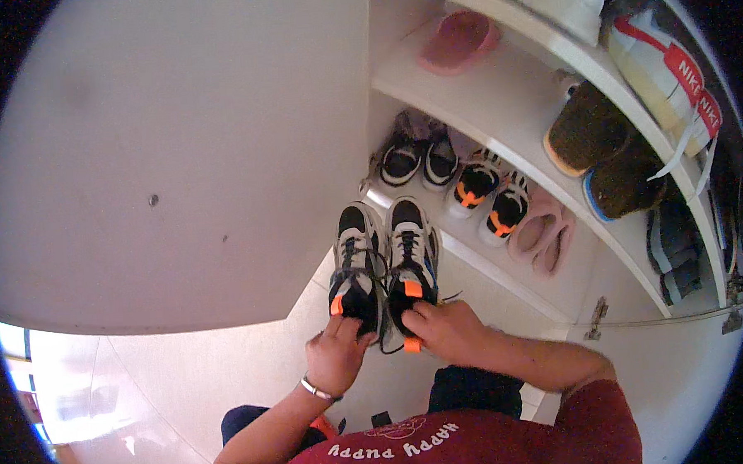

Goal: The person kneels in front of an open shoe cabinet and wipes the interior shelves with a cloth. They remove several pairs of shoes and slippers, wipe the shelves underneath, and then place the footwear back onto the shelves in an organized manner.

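A pair of grey-and-black sneakers with orange pull tabs is held side by side before me, toes pointing away. My left hand (337,351) grips the left sneaker (352,251) at its heel, fingers inside the opening. Likewise, my right hand (447,328) has its fingers in the opening of the right sneaker (407,243), near the orange heel tab. Dark laces hang loose between and beside the two shoes. Their toes overlap the front edge of the cabinet's bottom shelf (504,270) in the picture; whether they touch it I cannot tell.
Along the bottom stand black shoes (401,162), black-and-orange sneakers (472,187) and pink shoes (539,234). Higher shelves hold a pink slipper (459,41), brown footwear (590,123) and white Nike shoes (650,70). A large cabinet door (187,147) stands at left, a hinged one (657,375) at right.
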A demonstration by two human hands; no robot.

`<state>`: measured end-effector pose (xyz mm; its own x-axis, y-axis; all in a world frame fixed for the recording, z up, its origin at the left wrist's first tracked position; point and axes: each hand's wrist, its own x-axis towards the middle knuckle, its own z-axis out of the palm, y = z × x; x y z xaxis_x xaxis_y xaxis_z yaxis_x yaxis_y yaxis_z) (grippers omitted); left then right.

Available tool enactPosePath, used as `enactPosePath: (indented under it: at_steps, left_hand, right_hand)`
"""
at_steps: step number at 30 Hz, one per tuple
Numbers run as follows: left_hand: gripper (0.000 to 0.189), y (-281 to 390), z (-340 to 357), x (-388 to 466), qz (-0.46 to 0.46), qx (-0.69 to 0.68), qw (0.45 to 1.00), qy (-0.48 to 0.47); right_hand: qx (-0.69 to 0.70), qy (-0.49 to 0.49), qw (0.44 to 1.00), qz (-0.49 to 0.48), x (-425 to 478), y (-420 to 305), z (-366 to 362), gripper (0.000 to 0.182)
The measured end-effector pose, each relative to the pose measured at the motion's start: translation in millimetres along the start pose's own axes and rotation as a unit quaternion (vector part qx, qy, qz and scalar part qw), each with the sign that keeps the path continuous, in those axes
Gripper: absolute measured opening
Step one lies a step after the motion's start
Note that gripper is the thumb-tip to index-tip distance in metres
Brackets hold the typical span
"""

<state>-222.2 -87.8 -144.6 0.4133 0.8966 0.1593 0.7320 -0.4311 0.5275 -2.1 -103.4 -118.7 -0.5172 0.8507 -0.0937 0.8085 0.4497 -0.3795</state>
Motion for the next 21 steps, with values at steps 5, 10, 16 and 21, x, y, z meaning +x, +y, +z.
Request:
enactPosePath:
  at_steps: [5,10,16,21]
  left_hand:
    - [0.023,-28.7,42.0,-11.6,-0.031,0.069,0.993,-0.087]
    - [0.021,-63.6,75.2,-24.5,-0.051,0.104,0.969,-0.217]
    - [0.037,-89.9,85.1,-53.6,-0.030,0.109,0.911,-0.396]
    - [0.031,-52.9,88.2,-58.1,0.052,0.102,0.931,-0.348]
  right_hand:
    - [0.028,-0.091,0.995,-0.043,39.9,24.0,61.7,0.020]
    - [0.079,-0.159,0.983,-0.054,61.1,24.3,127.6,0.021]
    - [0.248,-0.250,0.933,-0.077,46.4,70.7,119.3,0.022]
    - [0.149,0.082,0.959,0.226,-59.3,148.6,143.4,0.030]
